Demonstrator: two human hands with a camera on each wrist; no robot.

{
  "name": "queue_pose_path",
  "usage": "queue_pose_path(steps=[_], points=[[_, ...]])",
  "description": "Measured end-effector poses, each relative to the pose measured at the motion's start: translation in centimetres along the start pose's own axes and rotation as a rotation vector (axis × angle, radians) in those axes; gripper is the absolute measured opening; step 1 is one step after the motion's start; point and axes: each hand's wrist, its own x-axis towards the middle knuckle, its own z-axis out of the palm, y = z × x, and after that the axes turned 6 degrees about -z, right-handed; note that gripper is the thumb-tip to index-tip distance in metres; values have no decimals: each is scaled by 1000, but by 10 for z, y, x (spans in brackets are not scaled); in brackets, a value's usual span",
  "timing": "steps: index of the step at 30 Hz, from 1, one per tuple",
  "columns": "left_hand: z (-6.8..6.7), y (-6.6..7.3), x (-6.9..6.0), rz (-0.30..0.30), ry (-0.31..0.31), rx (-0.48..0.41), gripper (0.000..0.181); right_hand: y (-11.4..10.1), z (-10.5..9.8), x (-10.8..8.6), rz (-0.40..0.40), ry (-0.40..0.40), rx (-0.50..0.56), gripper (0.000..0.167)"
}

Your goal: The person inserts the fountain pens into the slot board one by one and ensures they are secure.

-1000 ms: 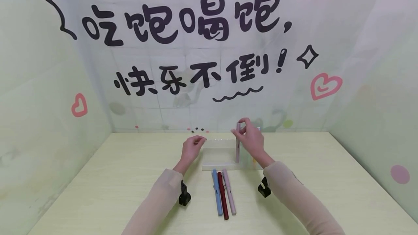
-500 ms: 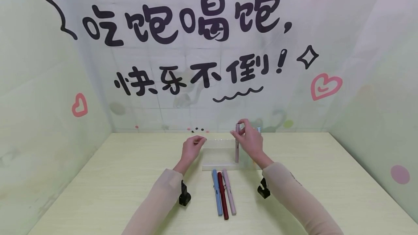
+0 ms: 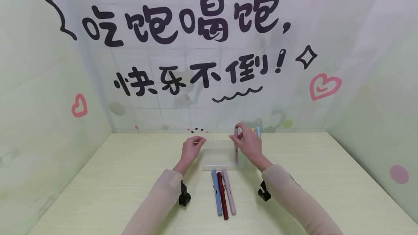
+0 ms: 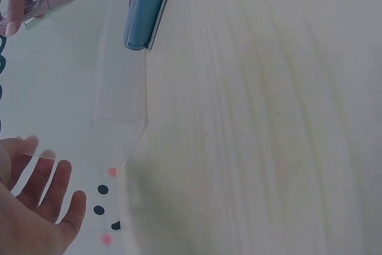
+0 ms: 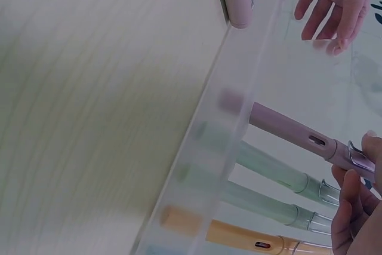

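Pale back wall (image 3: 183, 55) with black lettering (image 3: 206, 77); greenish side walls (image 3: 372, 119); light wood-grain table (image 3: 98, 184)

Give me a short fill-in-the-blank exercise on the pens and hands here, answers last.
1. ____ loose pens lie on the table before the clear holder.
2. Of these, the ____ one lies between the blue pen and the light purple pen.
3. Inside the holder, two ____ pens stand between the mauve pen and the orange pen.
4. The right hand grips the mauve pen, while the left hand pinches the edge of the ____.

Answers: Three; red; green; clear holder.

The right grip (image 3: 250, 143) holds a mauve pen (image 3: 236, 154) upright at a clear stand (image 3: 218, 167), whose corner the left grip (image 3: 191, 150) pinches.
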Motion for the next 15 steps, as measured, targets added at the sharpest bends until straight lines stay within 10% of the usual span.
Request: queue_pose_path(steps=[15], points=[[0, 0, 0, 12, 0, 12, 20, 3, -9, -1, -145, -7, 1, 22]])
